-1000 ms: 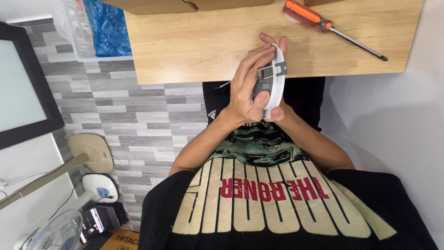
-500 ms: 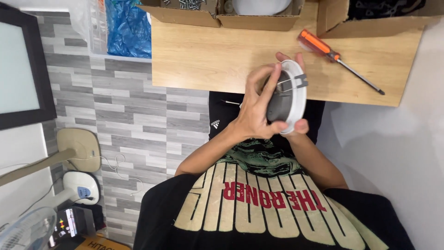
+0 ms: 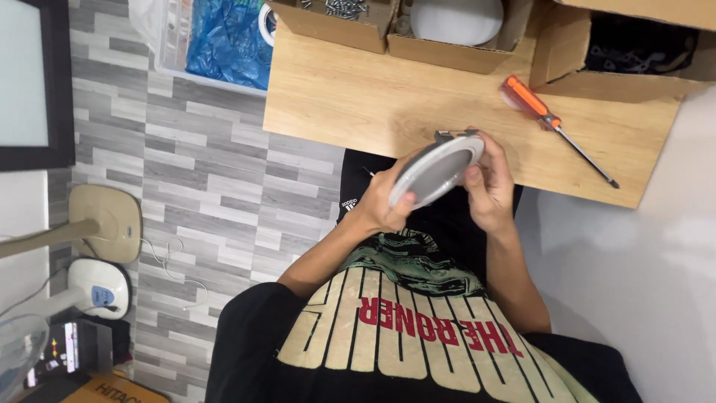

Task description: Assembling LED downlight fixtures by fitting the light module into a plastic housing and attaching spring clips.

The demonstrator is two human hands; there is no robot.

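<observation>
Holding round white lamp disc point(image 3: 436, 170) – left hand point(image 3: 384, 200) & right hand point(image 3: 488, 186), both grips closed on rim

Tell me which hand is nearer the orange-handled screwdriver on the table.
Right. The right hand grips the round light fixture just below-left of the screwdriver; the left hand holds the fixture's far side.

A light wooden counter point(image 3: 388, 112) carried the things — an orange-handled screwdriver point(image 3: 556, 128) lay slantwise on its right part, well apart from the left edge. Along its far side stood three open cardboard boxes: one with small metal screws point(image 3: 328, 19), one holding a white round thing point(image 3: 455, 30), one with dark contents point(image 3: 619, 56).
</observation>
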